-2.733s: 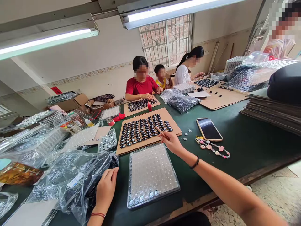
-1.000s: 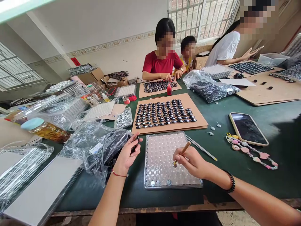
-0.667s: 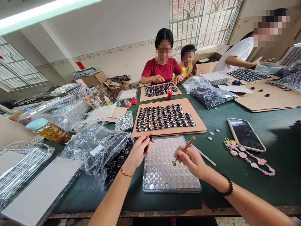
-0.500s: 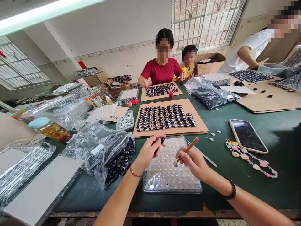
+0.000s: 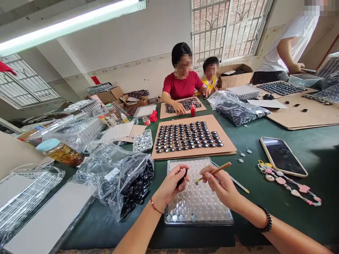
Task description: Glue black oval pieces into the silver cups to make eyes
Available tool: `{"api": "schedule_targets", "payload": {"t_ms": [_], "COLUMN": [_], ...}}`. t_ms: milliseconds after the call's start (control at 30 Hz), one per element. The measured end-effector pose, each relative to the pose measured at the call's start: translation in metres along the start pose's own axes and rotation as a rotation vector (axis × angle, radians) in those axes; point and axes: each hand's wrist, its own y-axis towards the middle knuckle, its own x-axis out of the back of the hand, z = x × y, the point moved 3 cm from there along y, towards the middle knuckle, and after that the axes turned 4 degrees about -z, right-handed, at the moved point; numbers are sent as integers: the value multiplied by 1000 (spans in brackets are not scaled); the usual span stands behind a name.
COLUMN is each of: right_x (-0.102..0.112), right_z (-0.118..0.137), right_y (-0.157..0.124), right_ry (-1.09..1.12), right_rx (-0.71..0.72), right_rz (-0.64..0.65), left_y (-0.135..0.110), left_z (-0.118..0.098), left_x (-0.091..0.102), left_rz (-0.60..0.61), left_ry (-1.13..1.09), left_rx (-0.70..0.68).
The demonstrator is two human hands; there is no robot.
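My left hand (image 5: 173,183) is closed around a glossy black oval piece (image 5: 182,177), partly hidden by my fingers. In my right hand (image 5: 218,181) is a thin wooden stick (image 5: 221,167), pinched between thumb and fingers. A small round shiny piece (image 5: 196,182) sits at the stick's lower, yellowish tip, a little to the right of my left fingers. Both hands hover over a clear plastic tray (image 5: 200,220) with rows of round pockets. Several silvery round pieces (image 5: 174,217) lie in its near-left pockets.
Beyond the tray, a cardboard sheet (image 5: 230,150) carries rows of black ovals. To the left are an open bag of black pieces (image 5: 111,176) and a box of small silvery parts (image 5: 143,141). A phone (image 5: 283,155) with a beaded strap lies right. Co-workers are across the table.
My left hand has turned, bringing the black oval upright and nearer the stick's tip. The view has tilted slightly. Across the table, a person in red reaches over the black pieces; another person stands straighter.
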Motion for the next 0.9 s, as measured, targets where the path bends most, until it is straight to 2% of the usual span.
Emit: {"api": "schedule_targets", "payload": {"t_ms": [167, 367, 467, 533, 600, 700, 900], "right_x": [5, 6, 3, -1, -4, -6, -4], "right_z": [-5, 0, 0, 1, 1, 2, -2], "right_y": [3, 6, 5, 4, 3, 1, 2], "right_ry": [-77, -197, -209, -209, -194, -181, -202], "right_rx": [18, 124, 134, 125, 109, 96, 82], "right_rz": [-79, -63, -12, 42, 95, 129, 95], "left_y": [2, -5, -11, -14, -14, -10, -7], "left_z": [3, -4, -9, -9, -5, 2, 8], "left_x": [2, -1, -3, -5, -8, -9, -7], "left_rz": [-108, -277, -359, -344, -282, -221, -173], "left_ry": [211, 672, 865, 980, 1072, 1178, 1296], "left_rx": [-94, -345, -536, -663, -723, -732, -736]}}
